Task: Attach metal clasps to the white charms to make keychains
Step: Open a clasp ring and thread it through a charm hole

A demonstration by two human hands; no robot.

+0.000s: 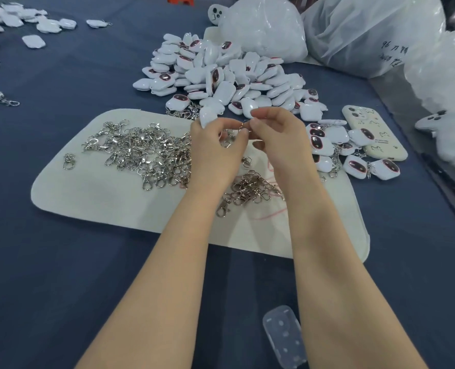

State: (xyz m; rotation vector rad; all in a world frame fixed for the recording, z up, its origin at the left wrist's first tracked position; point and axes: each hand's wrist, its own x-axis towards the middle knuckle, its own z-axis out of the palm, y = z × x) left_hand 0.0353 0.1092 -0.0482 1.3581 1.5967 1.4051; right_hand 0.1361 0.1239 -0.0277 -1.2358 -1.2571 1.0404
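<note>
Near edge: clear plastic case [283, 336], parked outside the work zone. On the pale mat [88, 203] the loose metal clasps [141, 153] lie heaped within your reach, presumably so none scatter. Above them your left hand [215, 145] curls round a white charm [207, 117]. Your right hand [277, 137] pinches a small ring [241, 125] against it, likely for threading. Beyond: the unfinished charm pile [221, 73]. The finished keychains [354, 161] are kept apart, to the right.

Above the mat [101, 195], left hand [215, 147] and right hand [279, 137] are bare — so are both forearms, uncovered as far as they show.
</note>
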